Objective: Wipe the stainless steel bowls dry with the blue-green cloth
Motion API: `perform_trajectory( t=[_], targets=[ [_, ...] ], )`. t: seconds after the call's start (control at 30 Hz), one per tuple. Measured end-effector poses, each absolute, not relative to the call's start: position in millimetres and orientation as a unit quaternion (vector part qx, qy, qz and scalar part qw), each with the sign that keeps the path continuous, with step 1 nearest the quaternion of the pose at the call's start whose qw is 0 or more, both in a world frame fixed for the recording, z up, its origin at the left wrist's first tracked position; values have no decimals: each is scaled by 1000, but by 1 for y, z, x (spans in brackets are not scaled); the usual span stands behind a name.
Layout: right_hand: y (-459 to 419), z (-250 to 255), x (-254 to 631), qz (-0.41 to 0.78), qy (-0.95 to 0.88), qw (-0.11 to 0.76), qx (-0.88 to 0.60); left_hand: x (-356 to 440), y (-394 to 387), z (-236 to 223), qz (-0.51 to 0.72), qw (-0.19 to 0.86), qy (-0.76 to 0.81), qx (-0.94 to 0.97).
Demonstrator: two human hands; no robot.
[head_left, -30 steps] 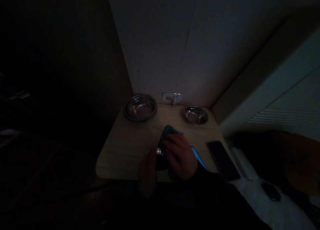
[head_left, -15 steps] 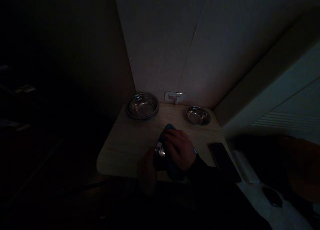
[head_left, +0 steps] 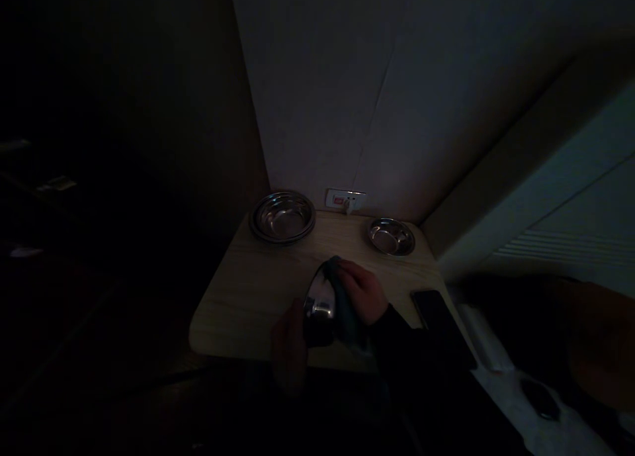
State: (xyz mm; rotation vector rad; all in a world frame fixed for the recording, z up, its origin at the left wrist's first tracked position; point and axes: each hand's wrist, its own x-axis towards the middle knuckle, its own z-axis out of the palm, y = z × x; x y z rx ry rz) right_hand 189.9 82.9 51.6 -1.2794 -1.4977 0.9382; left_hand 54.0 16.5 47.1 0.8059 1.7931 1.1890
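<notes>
A shiny metal bowl [head_left: 319, 309] is held tilted on its side over the front of the small wooden table [head_left: 233, 310]. My left hand [head_left: 289, 347], dim and partly lost in shadow, grips the bowl's left edge. On the other side, my right hand [head_left: 364, 292] is closed on a dark blue-green cloth [head_left: 347, 314] that lies against the bowl and hangs below my fingers. Nested metal bowls [head_left: 282, 219] stand at the back left of the table, and one small metal bowl [head_left: 391, 237] sits at the back right.
A dark phone [head_left: 443, 327] lies along the table's right edge. Behind the table, a wall socket [head_left: 346, 200] with a plug in it is set low on the wall. Beyond the right edge, a dark mouse-like object [head_left: 540, 398] rests on a pale surface. The room is very dark.
My right hand has shifted slightly to the right with the cloth, uncovering more of the bowl. My left hand keeps its grip. The whole view has tipped a little.
</notes>
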Motion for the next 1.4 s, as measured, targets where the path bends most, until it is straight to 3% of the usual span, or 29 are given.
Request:
perform_trajectory(
  t=[0.2,0.33,0.47,0.73,0.97,1.17,1.4],
  targets=[
    [69,45,210,410,-530,477,-569,49,11,58,439,511,672,308],
    [48,49,207,371,-582,493,-530,49,8,61,427,499,689,307],
    [36,47,201,299,-659,507,-469,47,8,56,491,478,646,336],
    [15,43,197,220,-726,472,-448,56,7,64,515,514,615,304],
    [0,45,190,119,-752,451,-466,63,0,60,479,426,693,329],
    [-8,47,185,8,-794,412,-447,63,1,50,475,417,691,351],
    [21,62,193,31,-814,380,-439,67,-4,43,470,394,705,357]
  ],
)
